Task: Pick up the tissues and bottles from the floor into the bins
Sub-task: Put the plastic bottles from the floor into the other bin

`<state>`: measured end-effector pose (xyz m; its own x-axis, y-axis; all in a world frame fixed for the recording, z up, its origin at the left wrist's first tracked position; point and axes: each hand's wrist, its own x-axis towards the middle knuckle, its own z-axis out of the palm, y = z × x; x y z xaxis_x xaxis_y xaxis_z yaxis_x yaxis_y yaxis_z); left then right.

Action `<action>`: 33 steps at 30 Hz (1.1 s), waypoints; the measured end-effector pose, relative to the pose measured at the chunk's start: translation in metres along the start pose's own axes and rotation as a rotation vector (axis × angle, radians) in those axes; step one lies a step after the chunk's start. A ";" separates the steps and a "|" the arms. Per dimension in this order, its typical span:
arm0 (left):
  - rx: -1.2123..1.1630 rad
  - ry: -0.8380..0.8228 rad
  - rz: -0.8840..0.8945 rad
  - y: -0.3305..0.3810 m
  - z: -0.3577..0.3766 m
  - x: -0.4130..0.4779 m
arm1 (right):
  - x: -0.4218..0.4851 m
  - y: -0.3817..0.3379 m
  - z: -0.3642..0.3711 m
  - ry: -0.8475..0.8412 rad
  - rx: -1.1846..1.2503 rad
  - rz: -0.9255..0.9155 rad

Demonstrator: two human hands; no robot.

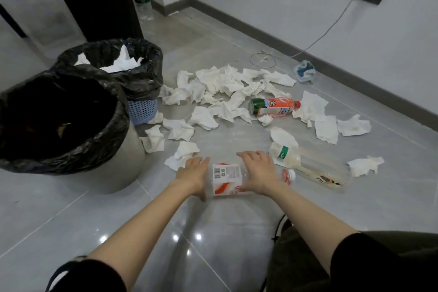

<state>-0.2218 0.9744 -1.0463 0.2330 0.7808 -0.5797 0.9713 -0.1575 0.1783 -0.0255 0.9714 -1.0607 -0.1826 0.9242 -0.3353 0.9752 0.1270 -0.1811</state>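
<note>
Three bottles and loose tissues on the floor, two bins beside them.
I grip the clear red-label bottle (227, 179) sideways between my left hand (192, 171) and right hand (258, 172). The green-label bottle (308, 163) and orange bottle (275, 107) lie on their sides among crumpled white tissues (222, 83). The grey bin (128, 161) and the blue basket bin (144, 109) carry black liners.

Tissues (220, 83) and bottles (275, 106) right of bins (129, 163)
</note>
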 end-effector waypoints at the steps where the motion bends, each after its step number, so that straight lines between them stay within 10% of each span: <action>1: 0.024 -0.011 0.022 0.005 0.004 0.000 | -0.004 0.007 0.000 -0.036 -0.048 0.061; 14: 0.150 0.232 0.060 -0.017 0.038 0.003 | -0.015 0.001 0.014 -0.094 -0.059 0.034; 24: -0.152 0.601 -0.057 -0.047 -0.069 -0.043 | 0.005 -0.065 -0.100 0.557 -0.006 -0.262; 28: -0.451 0.731 -0.084 -0.043 -0.109 -0.063 | -0.007 -0.105 -0.146 0.853 0.329 -0.301; 33: -0.695 0.809 -0.002 -0.050 -0.154 -0.103 | -0.021 -0.153 -0.207 0.816 0.920 -0.308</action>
<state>-0.3017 0.9951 -0.8728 -0.1179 0.9902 0.0748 0.6719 0.0241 0.7402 -0.1450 1.0067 -0.8345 0.0632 0.8954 0.4408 0.3995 0.3821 -0.8333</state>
